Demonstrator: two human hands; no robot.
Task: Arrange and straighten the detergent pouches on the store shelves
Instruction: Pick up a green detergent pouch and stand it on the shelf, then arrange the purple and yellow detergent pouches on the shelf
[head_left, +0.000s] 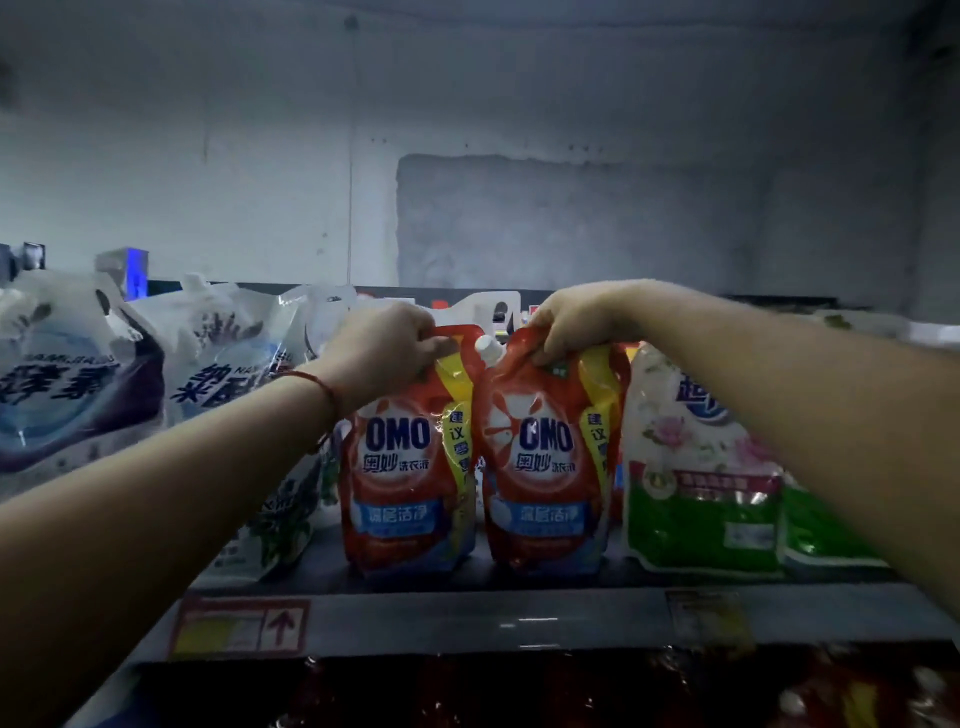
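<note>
At the centre of the frame you have two red OMO pouches standing upright, side by side and touching: the left OMO pouch (405, 457) and the right OMO pouch (545, 457). You grip each by its top edge, and the right one's white spout cap (488, 347) shows between them.

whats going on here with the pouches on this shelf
A person is straightening detergent pouches on a store shelf. The left hand grips the top of the left OMO pouch, the right hand the top of the right OMO pouch. Both stand upright, side by side at the shelf's front.

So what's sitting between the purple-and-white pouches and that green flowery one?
Two red OMO pouches, side by side, each gripped at its top by one of the hands, head view.
</note>
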